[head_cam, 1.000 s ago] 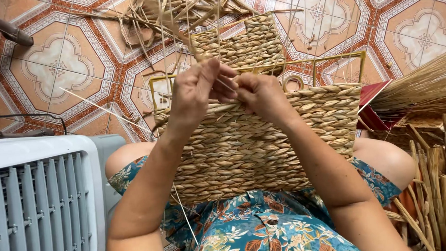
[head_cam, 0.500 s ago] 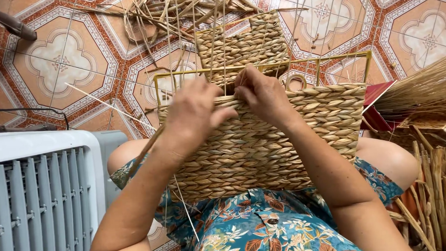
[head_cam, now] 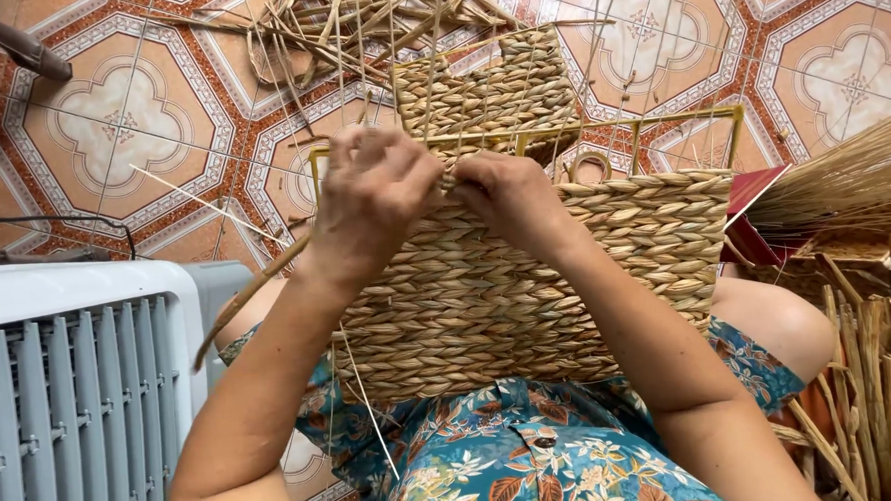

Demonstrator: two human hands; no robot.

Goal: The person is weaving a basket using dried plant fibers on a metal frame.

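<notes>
Sitting over a patterned orange tile floor [head_cam: 139, 104], white fan grille [head_cam: 61, 398] beside me. My left hand [head_cam: 373, 199] and right hand [head_cam: 508, 193] are both curled tight, pinching the straw strand at the top edge of the woven basket panel [head_cam: 488, 299].

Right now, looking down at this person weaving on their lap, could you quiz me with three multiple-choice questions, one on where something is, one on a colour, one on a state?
1. Where does the white slatted appliance stand?
A. by the person's left arm
B. by the person's right arm
C. beyond the basket

2. What colour is the wire frame above the woven rows?
A. blue
B. yellow
C. black

3. How far is the woven basket done?
A. bare frame
B. woven to the top rim
C. woven partway, frame showing above

Answers:
1 A, it fills the lower left corner.
2 B, the bare bars are yellow.
3 C, the left hand and right hand work at the top row, under open wire.
</notes>
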